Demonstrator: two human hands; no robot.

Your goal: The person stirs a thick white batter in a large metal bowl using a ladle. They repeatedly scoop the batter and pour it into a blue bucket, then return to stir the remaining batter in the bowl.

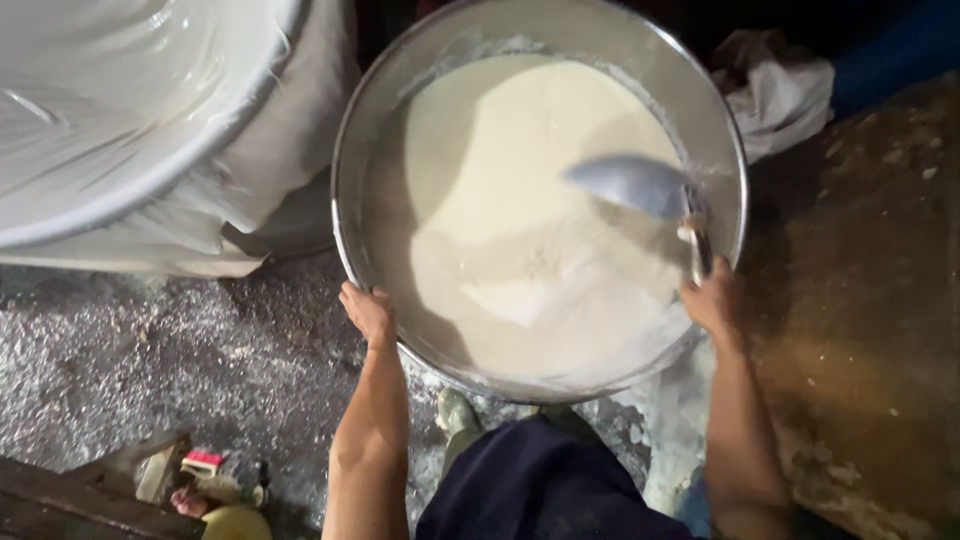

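Note:
A wide round metal basin point(352, 170) stands on the floor in front of me, filled with pale cream flour point(520, 190) heaped in an uneven mound. My left hand point(368, 312) grips the basin's near left rim. My right hand point(714, 298) holds the rim at the near right, close to the handle of a metal scoop point(640, 188). The scoop's bowl rests on the flour near the right wall of the basin. Whether my right fingers also touch the scoop handle is unclear.
A large white tub point(120, 120) lined with plastic sits at the upper left on a pale sack. The floor point(150, 350) is grey and dusted with flour. A brown stained surface point(860, 300) rises at the right, crumpled cloth point(780, 90) behind it. Small items point(205, 470) lie bottom left.

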